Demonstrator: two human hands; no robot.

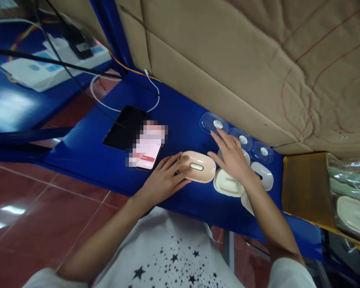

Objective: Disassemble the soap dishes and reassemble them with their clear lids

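Observation:
On the blue tabletop [186, 200] sits a peach oval soap dish [208, 170] with a pale slot-shaped piece in its middle. The fingers of my left hand [165, 178] wrap round its left end. My right hand [232, 158] hovers to the right of the dish, fingers apart and holding nothing, beside clear oval covers with round stickers. Of these, one clear cover [207, 121] lies farthest left and another [261, 153] farthest right. Partly under my right wrist are a cream oval piece [225, 186] and a white oval piece [267, 178].
A phone with a lit screen [150, 146] lies left of the dish, overlapping a black flat device [120, 130]. A white cable [158, 96] curls behind them. To the right stands an open cardboard box [307, 192] with pale pieces. A power strip [45, 66] is at upper left.

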